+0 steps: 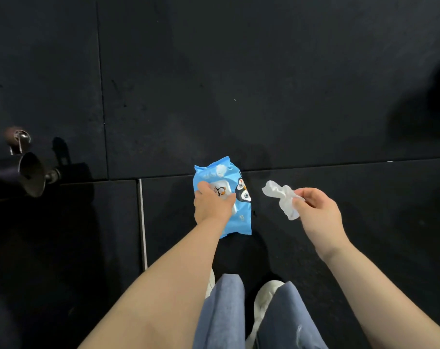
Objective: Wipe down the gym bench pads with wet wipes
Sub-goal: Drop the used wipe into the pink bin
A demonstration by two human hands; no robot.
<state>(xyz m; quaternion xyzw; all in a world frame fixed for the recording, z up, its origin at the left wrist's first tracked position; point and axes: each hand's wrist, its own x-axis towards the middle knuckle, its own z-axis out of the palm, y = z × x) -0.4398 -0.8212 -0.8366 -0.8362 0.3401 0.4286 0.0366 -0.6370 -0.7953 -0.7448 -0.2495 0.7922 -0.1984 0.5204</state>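
Wet-wipe pack [241,197], blue, frame centre, over dark floor [239,84]; left hand [212,204] grips it, likely steadying flap. Right hand [317,212] pinches crumpled white wipe [280,195], held clear, ready for wiping. Bench pads not visible.

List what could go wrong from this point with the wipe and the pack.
1. The left hand holds the blue wipes pack over the dark floor; if its flap is left open, the remaining wipes may dry out.
2. The crumpled wipe is only pinched by the right hand; wadded like this, it would likely clean in streaks unless spread out first.
3. The wipe hangs loosely, so it could slip and pick up floor grit.
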